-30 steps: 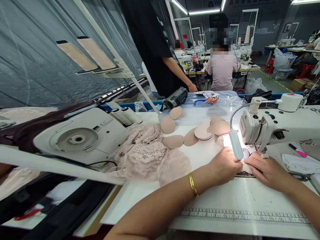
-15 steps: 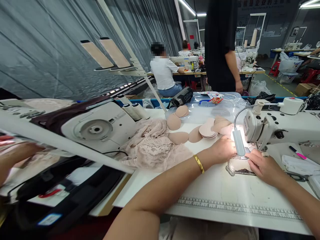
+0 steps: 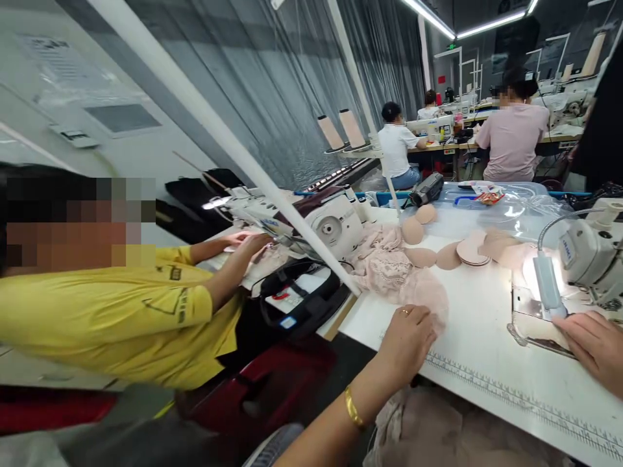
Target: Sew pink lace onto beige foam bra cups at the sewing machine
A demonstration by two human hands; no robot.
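At the front of the white sewing table point(image 3: 477, 318), my left hand point(image 3: 409, 344) has its fingers curled onto the edge of a sheer pale-pink fabric point(image 3: 426, 295). That fabric joins a heap of pink lace point(image 3: 384, 263). A gold bracelet circles my left wrist. My right hand point(image 3: 596, 340) lies by the metal plate of the sewing machine point(image 3: 594, 246), fingers stretched forward beneath the small lamp point(image 3: 548, 279). What lies under those fingertips is hard to make out. Beige oval pads point(image 3: 448, 255) and a small stack of pads point(image 3: 473, 251) lie behind.
A co-worker in a yellow shirt point(image 3: 146, 318) sits to the left at another sewing machine point(image 3: 331, 227). A slanting white pole point(image 3: 243, 155) crosses between us. Clear plastic point(image 3: 506, 201) covers the table's back. Beige fabric point(image 3: 423, 428) hangs below the front edge, which bears a ruler point(image 3: 487, 376).
The view has swung left, bringing the yellow-shirted co-worker into sight. My left hand has moved from the needle area leftward to the sheer fabric. The right hand stays by the machine.
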